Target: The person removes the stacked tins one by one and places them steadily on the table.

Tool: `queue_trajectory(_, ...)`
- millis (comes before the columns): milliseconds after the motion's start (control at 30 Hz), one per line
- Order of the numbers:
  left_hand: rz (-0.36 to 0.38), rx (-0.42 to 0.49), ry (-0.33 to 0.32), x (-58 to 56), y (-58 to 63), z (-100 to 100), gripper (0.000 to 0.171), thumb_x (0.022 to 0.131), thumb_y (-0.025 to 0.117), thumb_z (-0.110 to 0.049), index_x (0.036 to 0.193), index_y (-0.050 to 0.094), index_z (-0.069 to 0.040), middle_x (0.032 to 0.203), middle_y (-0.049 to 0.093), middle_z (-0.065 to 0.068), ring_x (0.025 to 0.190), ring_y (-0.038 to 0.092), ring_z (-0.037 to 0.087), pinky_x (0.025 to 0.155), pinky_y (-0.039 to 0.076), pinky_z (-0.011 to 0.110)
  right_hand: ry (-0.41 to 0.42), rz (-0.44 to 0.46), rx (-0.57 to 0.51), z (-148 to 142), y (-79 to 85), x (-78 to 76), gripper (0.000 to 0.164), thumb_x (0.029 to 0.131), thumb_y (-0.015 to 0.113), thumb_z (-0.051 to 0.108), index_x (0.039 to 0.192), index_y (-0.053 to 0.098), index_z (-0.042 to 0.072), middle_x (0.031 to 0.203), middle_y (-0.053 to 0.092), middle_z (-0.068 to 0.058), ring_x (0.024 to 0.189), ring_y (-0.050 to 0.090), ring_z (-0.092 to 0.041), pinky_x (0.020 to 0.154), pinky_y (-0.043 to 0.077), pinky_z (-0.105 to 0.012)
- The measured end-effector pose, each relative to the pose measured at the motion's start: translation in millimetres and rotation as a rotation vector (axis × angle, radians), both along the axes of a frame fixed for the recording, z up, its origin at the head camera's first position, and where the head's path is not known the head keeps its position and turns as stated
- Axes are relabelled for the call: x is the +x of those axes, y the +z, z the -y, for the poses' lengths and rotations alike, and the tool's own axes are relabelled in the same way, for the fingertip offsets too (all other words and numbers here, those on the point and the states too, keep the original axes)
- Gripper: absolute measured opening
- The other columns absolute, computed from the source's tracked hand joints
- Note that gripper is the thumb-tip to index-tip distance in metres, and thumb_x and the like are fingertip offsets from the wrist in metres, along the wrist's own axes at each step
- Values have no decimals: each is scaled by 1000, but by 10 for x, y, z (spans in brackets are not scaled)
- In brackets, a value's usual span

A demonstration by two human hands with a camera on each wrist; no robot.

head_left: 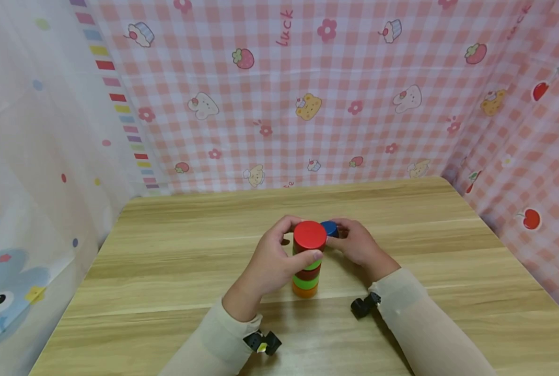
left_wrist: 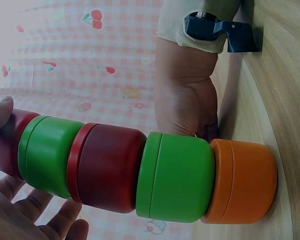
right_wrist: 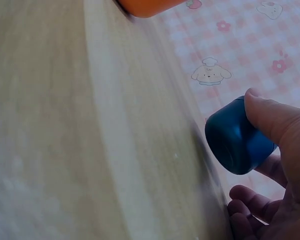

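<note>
A tower of small round lidded jars stands upright on the wooden table. Its base is an orange jar (left_wrist: 242, 182), followed upward by a green jar (left_wrist: 182, 177), a dark red jar (left_wrist: 110, 167), another green jar (left_wrist: 52, 152) and a red-lidded jar (head_left: 310, 235) on top. My left hand (head_left: 271, 261) holds the red top jar, thumb on the near side and fingers round the far side. Just right of the tower, my right hand (head_left: 358, 244) pinches a blue jar (right_wrist: 237, 137) between thumb and fingers, its base tilted toward the tabletop. The head view shows only part of the blue jar (head_left: 329, 228).
The light wood table (head_left: 190, 245) reaches back to a pink checked cloth (head_left: 279, 104) hanging behind it. More cloth hangs at the left and right sides. A small black camera sits on each wrist, the left one (head_left: 263, 343) close in front of the tower.
</note>
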State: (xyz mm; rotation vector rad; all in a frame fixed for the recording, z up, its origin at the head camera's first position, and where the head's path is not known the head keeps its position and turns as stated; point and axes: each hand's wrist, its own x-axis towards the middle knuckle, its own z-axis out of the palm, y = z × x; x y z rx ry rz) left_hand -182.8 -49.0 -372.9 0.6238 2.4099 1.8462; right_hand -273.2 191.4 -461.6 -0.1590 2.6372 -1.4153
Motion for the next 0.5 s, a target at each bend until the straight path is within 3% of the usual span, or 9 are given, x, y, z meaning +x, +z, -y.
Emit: queue_trajectory(500, -15, 4, -2, -8, -12, 1, 44, 88, 86, -27, 126, 64, -19, 123, 67, -4, 118, 58, 16, 102, 42, 48, 3, -5, 16, 18, 14, 14, 52, 95, 81, 28, 140, 65, 8, 133, 69, -14, 116, 60, -29, 101, 50, -43)
